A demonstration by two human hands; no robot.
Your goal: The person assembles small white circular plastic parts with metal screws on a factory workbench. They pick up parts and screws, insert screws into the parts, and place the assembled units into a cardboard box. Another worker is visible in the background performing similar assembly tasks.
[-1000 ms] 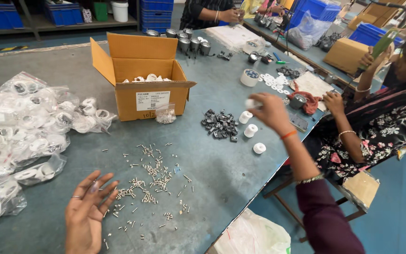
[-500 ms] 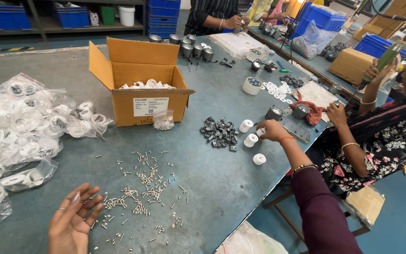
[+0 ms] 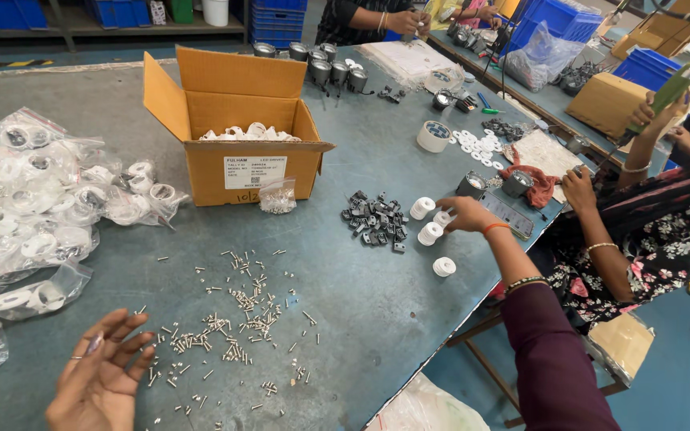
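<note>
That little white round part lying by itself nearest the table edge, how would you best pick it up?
The lone small white round plastic part lies flat on the grey table, apart from the others. Probably best to come straight down from above and pinch its rim on opposite sides; nothing crowds it. The right hand is nearest.

4 white round plastic caps (image 3: 431, 232) on grey table, upright, clustered near rt edge; one apart.
</note>
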